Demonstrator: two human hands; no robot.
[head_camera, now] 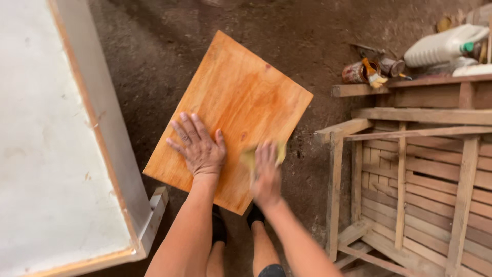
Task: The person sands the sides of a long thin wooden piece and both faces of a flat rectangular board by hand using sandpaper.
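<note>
An orange-brown varnished wooden board (pixel 241 92) lies tilted above the dirt floor, in front of my legs. My left hand (pixel 197 146) rests flat on its near left part, fingers spread. My right hand (pixel 266 174) is blurred and presses a small yellowish pad or piece of sandpaper (pixel 250 156) against the board's near right edge. My knees and dark shoes show below the board.
A large white panel with a wooden edge (pixel 56 149) stands at the left. A slatted wooden frame (pixel 415 184) fills the right. Behind it sit a rusty tin (pixel 354 73) with a brush (pixel 374 76) and a white plastic jug (pixel 443 46).
</note>
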